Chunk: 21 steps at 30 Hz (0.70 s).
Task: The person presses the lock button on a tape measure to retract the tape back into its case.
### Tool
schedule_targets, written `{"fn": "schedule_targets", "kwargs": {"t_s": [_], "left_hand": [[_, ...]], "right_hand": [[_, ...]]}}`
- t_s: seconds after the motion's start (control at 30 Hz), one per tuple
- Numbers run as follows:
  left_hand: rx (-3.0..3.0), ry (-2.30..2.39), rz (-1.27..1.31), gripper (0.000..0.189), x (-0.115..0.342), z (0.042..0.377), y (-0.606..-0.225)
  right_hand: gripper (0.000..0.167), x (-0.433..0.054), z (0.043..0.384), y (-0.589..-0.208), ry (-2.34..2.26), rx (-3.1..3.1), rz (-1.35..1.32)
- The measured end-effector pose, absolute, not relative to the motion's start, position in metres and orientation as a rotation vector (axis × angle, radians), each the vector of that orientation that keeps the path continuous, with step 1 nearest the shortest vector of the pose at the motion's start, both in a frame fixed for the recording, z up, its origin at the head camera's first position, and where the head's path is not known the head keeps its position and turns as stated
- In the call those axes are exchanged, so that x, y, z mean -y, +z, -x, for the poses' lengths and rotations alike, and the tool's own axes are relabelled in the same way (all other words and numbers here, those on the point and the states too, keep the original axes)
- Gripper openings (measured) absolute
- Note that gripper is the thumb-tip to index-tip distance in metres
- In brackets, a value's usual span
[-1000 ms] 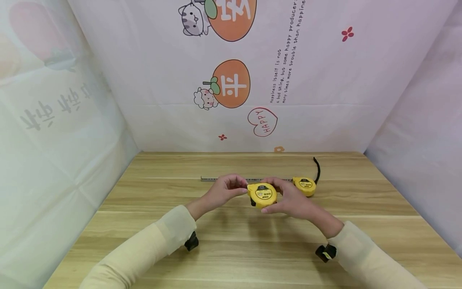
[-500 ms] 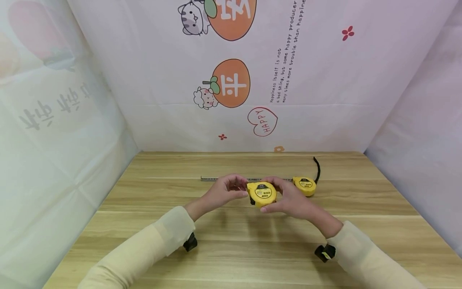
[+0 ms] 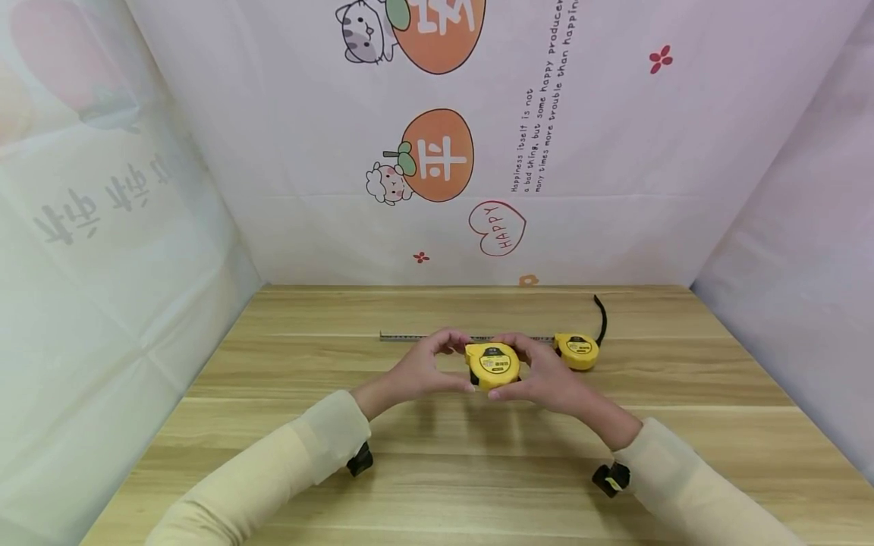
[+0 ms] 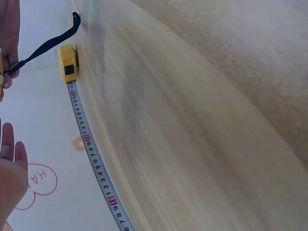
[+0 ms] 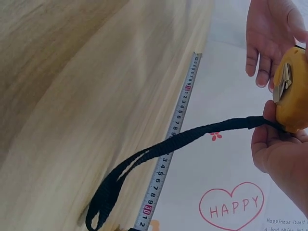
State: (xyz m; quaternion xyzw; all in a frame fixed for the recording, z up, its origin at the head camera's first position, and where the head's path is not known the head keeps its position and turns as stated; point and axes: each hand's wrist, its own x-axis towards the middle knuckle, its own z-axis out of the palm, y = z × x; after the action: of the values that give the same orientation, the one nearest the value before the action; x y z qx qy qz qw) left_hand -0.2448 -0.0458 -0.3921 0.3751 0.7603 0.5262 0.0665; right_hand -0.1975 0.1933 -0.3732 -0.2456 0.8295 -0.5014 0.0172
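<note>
A yellow tape measure is held up off the table, its round label facing me. My right hand grips it from the right side, thumb below and fingers behind. Its black strap hangs loose below in the right wrist view, and a metal clip shows on its back. At the left side of the case is my left hand, thumb and fingers spread; its fingers look straight in the left wrist view, and whether it touches the case is unclear. Behind lies a second yellow tape measure.
From the second tape measure a graduated blade runs left across the wooden table. Its black strap points toward the back. White printed cloth walls in the table at the back and both sides.
My left thumb and fingers, close together at the case's left corner before, have spread apart, the thumb now lower. The held tape measure has shifted slightly left with my right hand.
</note>
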Motion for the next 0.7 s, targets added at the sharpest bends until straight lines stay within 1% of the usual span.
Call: {"fn": "schedule_targets", "kwargs": {"t_s": [0.33, 0.53, 0.7], "left_hand": [[-2.377, 1.568, -1.070, 0.058, 0.046, 0.242, -0.397], [-2.404, 1.539, -1.060, 0.058, 0.048, 0.241, -0.399], [-2.411, 1.532, -1.047, 0.057, 0.050, 0.242, -0.403]], "right_hand": [[0.069, -0.188, 0.199, -0.381, -1.531, -2.621, 0.753], [0.071, -0.185, 0.199, -0.384, -1.489, -2.663, 0.706], [0.068, -0.183, 0.198, -0.387, -1.516, -2.624, 0.699]]}}
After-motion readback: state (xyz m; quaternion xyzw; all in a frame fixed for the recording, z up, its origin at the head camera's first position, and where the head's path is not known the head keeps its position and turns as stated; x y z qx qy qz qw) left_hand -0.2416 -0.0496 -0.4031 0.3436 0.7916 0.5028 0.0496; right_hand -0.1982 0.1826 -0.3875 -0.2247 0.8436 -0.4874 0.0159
